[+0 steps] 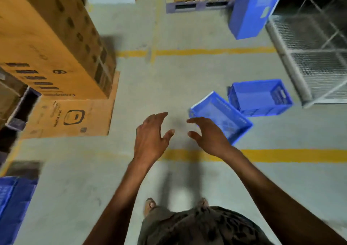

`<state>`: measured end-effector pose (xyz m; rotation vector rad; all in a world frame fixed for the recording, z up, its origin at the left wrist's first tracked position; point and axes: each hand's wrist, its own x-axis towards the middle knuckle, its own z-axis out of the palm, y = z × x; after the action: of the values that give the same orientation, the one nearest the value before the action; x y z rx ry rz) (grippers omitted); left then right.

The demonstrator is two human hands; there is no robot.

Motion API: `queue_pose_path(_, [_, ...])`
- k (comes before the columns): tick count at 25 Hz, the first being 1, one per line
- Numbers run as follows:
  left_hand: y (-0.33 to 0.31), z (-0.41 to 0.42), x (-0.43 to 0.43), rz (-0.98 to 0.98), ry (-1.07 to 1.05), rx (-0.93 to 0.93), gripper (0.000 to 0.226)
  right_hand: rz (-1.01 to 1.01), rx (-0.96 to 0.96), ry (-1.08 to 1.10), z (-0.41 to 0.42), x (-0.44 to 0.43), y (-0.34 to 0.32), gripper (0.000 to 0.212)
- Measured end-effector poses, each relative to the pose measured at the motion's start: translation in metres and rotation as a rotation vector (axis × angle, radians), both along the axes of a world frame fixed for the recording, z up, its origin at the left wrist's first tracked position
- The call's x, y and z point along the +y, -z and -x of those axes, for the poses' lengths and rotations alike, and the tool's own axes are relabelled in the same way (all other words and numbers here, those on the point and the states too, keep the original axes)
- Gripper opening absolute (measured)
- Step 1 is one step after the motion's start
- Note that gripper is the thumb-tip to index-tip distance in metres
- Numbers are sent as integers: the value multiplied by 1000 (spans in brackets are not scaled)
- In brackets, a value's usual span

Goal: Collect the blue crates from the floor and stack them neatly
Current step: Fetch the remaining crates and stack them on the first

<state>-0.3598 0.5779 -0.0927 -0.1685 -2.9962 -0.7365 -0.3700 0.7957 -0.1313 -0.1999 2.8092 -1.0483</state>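
Both hands, left (pixel 150 137) & right (pixel 208 136), outstretched, fingers spread, empty.

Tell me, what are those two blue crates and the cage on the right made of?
The near crate looks like moulded plastic, matte blue, with slotted walls. The far crate looks the same. The cage seems to be metal: thin pale-grey wire mesh on a frame.
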Motion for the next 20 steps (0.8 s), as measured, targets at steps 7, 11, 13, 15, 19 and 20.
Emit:
queue_pose_path(7, [37,106,151,27,313,-93,57,1,-125,281,53,154,34,39])
queue_pose_path(11, [118,183,206,68,420,-231,60,-18,-254,391,100,210,95,36])
queue_pose_path(13, [167,218,228,152,485,-349,63,-7,-332,449,124,230,134,36])
queue_pose_path(15, [214,251,246,234,540,-469,57,-7,-422,469,149,246,180,36])
queue_pose_path(19, [323,310,277,324,581,-613,55,-13,-572,479,205,273,290,34])
queue_pose_path(20, [351,323,284,344,582,-637,56,-30,-599,471,218,278,319,34])
